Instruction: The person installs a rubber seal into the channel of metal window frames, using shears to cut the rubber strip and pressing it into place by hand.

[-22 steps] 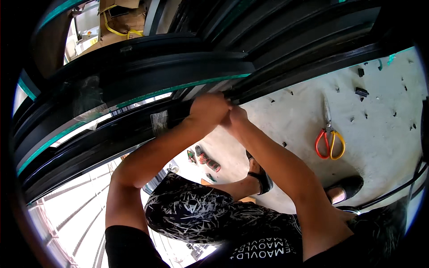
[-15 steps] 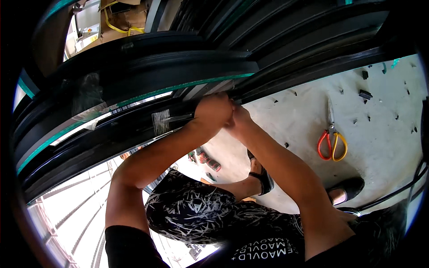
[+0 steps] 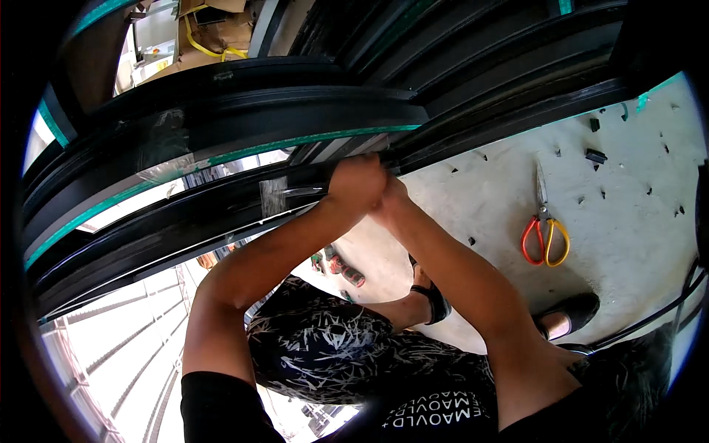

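Observation:
My left hand (image 3: 358, 179) is curled into a fist against the inner edge of a black metal frame profile (image 3: 221, 198). Pressed close beside it, my right hand (image 3: 390, 199) is closed too, its fingers mostly hidden behind the left. Whatever lies between the two hands does not show. Just left of them, a strip of clear tape (image 3: 273, 196) wraps the profile. Above runs another dark rail with a green film edge (image 3: 310, 136) and a patch of clear tape (image 3: 168, 136).
Scissors with red and yellow handles (image 3: 545, 229) lie on the pale floor at right, among black scraps (image 3: 595, 156). A red-and-black tool (image 3: 346, 272) lies below the frame, near my sandalled foot (image 3: 436, 301). A cardboard box (image 3: 214, 37) stands at far left.
The view has shifted slightly, so the frame and floor items sit a little differently. Both hands stay together at the same spot on the profile.

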`<action>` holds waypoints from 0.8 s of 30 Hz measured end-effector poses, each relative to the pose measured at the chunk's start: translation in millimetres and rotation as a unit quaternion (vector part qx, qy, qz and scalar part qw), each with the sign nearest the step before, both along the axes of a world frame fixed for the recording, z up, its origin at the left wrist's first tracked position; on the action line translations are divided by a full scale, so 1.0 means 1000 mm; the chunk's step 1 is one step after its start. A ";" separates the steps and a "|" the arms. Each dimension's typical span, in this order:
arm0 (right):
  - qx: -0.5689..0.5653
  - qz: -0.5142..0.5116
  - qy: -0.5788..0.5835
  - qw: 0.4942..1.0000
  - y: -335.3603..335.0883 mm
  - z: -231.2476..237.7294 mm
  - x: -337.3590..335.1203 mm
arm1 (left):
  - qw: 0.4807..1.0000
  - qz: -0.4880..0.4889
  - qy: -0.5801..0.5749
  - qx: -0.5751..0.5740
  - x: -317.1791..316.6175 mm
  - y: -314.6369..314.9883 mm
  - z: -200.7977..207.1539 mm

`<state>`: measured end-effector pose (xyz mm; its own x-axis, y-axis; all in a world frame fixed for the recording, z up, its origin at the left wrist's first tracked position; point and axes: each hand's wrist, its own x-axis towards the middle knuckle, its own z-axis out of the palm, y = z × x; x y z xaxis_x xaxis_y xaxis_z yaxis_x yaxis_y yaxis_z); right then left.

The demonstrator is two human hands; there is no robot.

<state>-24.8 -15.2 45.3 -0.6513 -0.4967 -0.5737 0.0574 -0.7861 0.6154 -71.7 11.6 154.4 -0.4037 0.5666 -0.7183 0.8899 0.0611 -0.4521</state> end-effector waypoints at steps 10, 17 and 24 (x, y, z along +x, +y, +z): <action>0.016 0.012 0.032 0.999 0.008 0.014 0.007 | 0.994 -0.012 0.042 0.096 0.011 0.007 0.037; 0.011 -0.009 0.015 1.000 0.007 0.009 0.006 | 0.985 -0.057 0.066 0.151 0.010 0.002 0.027; 0.012 -0.008 0.009 1.000 0.023 0.031 0.016 | 0.990 -0.038 0.051 0.126 0.010 -0.004 0.025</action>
